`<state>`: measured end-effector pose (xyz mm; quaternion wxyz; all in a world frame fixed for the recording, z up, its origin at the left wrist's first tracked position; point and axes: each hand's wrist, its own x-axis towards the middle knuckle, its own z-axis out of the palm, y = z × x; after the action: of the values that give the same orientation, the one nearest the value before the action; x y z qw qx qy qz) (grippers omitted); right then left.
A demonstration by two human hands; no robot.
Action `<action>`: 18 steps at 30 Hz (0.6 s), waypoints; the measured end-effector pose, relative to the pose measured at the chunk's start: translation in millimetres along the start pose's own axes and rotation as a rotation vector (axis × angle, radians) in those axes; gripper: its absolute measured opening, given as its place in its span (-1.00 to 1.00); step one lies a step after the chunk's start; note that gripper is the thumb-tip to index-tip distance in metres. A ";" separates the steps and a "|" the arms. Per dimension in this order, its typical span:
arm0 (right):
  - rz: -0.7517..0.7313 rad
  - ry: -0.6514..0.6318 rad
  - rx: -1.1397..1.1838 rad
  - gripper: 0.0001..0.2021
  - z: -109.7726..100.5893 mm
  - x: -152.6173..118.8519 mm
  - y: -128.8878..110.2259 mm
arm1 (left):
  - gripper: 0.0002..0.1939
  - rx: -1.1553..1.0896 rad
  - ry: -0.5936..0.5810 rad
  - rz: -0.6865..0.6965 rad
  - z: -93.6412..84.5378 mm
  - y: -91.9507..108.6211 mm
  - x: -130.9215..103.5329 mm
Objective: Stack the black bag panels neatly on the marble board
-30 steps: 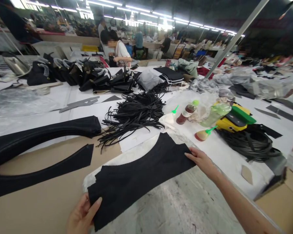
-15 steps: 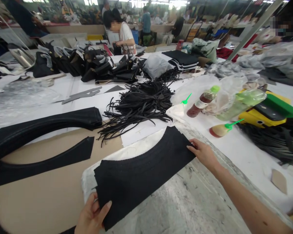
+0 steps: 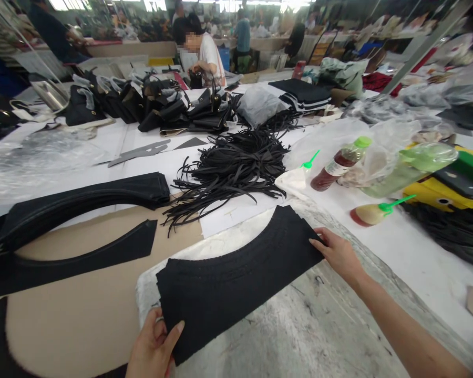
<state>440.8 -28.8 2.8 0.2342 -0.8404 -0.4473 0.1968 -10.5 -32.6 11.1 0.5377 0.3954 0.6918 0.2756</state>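
Left hand (image 3: 154, 344) pinches the curved black pieces (image 3: 236, 275) at their 7 o'clock end; right hand (image 3: 339, 254), fingers loosely extended, touches the 3 o'clock end on the table (image 3: 299, 331).

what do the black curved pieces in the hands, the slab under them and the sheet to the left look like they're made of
Curved black pieces: likely leather or faux leather, matte; a fanned stack of thin, clean-cut flexible layers, held by the left hand and right hand.
Slab: looks like stone, grey-white, veined and scuffed.
Sheet: probably cardboard, flat plain brown.

Black curved stack (image 3: 236, 273) (both hands gripping)
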 end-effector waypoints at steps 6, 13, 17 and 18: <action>0.047 -0.013 -0.065 -0.57 3.3 4.0 10.6 | -0.50 -0.015 -0.047 -0.018 -2.2 4.4 0.8; -0.021 -0.002 -0.112 -0.49 9.1 8.4 25.9 | -0.62 0.000 -0.029 -0.015 0.0 14.2 -2.9; -0.026 0.025 -0.113 -0.49 8.5 6.4 25.4 | -0.60 -0.039 -0.063 -0.031 -1.6 24.2 -6.6; -0.020 0.033 -0.107 -0.49 7.8 5.4 24.4 | -0.60 -0.039 -0.060 -0.032 -1.6 25.5 -7.6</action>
<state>455.5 -34.5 -18.1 0.1984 -0.8503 -0.4617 0.1564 -4.8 -25.3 36.1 0.5702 0.3819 0.6759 0.2686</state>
